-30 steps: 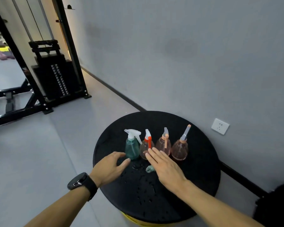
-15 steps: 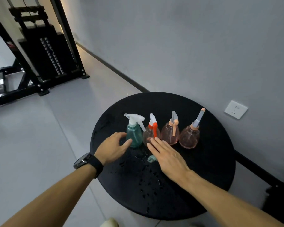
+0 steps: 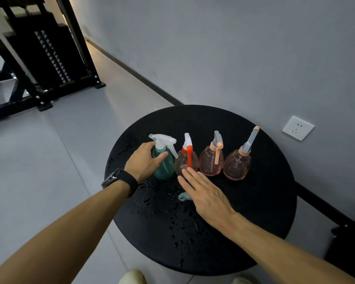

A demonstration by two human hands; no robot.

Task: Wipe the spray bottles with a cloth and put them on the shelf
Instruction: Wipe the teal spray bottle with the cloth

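Note:
Several spray bottles stand in a row on a round black table (image 3: pixel 264 212). At the left is a teal bottle (image 3: pixel 165 168) with a white trigger head. To its right stand three pinkish round bottles: one with a red trigger (image 3: pixel 186 160), one with a peach trigger (image 3: pixel 211 160), one with a grey nozzle (image 3: pixel 237 165). My left hand (image 3: pixel 145 159) grips the teal bottle around its neck and shoulder. My right hand (image 3: pixel 205 196) lies flat with straight fingers, fingertips at the base of the red-trigger bottle. A small teal cloth (image 3: pixel 183 196) peeks out under it.
Water drops lie on the table's near half. A grey wall with a white socket (image 3: pixel 298 128) is just behind the table. A black weight machine (image 3: pixel 39 58) stands at the far left on the grey floor. My shoes (image 3: pixel 132 276) show below the table edge.
My left hand has moved forward and closed around the teal bottle, which it only neared before. My right hand stays flat on the cloth. The view has tilted down and closer.

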